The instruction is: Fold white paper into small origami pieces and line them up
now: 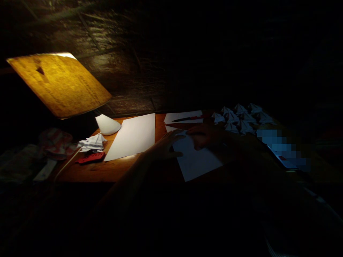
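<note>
Dark room, most of the frame near black; a rough wall [99,53] shows only upper left, lamplit. Brown wooden table [77,173]: front edge fades into shadow on the right, right end hard to trace. Tilted yellow lampshade [61,84] on the left hides most of its stem; white rounded lamp base [107,125] partly visible below. Plain white paper sheet [134,135] beside the base. Second white paper sheet [191,164] lies mid-table under the hands, its far part covered. Left hand [168,144] is at that sheet's left edge, thumb and fingers apart; fingertip contact unclear. Right hand [202,137] is over the far part, mostly lost in shadow; cannot tell whether its fingers are apart or pinching. Dark-bladed knife [184,119] lies on white paper pieces [171,117] behind, handle end murky. Folded white paper shapes [242,117] cluster right, overlapping, uncountable. Blue-lit flat device [282,153] near them is pixelated. Far left: red toothed object [92,158], folded striped white paper [92,142], dim bunched cloth [55,142].
</note>
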Motion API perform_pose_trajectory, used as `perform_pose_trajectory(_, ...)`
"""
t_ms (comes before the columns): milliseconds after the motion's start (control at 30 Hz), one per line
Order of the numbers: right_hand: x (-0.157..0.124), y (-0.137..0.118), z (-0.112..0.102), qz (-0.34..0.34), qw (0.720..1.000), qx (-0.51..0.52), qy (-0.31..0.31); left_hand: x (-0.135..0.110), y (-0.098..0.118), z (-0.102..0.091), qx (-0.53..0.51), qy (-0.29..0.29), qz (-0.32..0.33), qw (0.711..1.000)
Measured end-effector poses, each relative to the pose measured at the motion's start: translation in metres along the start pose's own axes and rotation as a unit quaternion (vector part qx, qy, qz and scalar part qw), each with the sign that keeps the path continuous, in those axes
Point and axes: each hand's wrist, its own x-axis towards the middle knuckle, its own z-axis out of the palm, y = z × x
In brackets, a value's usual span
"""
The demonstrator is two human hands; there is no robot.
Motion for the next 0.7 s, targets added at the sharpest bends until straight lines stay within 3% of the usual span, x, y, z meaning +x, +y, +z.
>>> perform_pose_trajectory(333, -0.0018, -0.0064, -0.0032, 0.000, 1.000, -0.007, 0.005, -0.0001, -0.0106, 0.0056, -0.011, 0.003, 0.010, 1.000)
perform_pose_trajectory(700, -0.0030, -0.0059, -0.0024, 0.007, 1.000, 0.010, 0.005, 0.0004, -0.0033, -0.0007, -0.011, -0.016, -0.010, 1.000)
